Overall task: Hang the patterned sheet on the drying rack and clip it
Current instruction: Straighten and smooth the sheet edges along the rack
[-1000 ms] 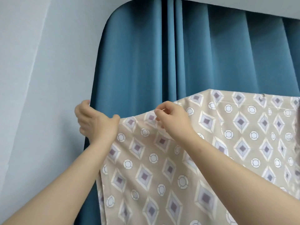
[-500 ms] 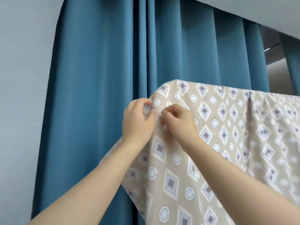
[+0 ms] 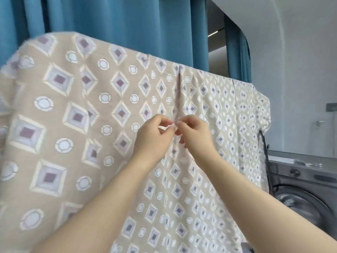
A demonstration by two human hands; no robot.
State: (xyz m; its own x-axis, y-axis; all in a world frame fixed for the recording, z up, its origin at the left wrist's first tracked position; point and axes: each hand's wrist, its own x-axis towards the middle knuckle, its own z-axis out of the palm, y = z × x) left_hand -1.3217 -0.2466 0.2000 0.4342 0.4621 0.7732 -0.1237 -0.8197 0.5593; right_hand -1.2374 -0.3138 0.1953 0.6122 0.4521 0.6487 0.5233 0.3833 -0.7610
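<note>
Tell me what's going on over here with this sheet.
A person has the patterned sheet draped over the drying rack, in front of blue curtains. The left hand and right hand meet at a vertical fold in the hanging cloth, both pinching it. No clip can be made out; the picture is blurred there.

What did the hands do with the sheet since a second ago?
Both hands moved right along the patterned sheet, from its left corner to a vertical fold near the middle. The left hand let go of the corner and came beside the right hand; both now pinch that fold. The view swung right, showing a washing machine. The sheet stays hanging, blue curtain behind.
</note>
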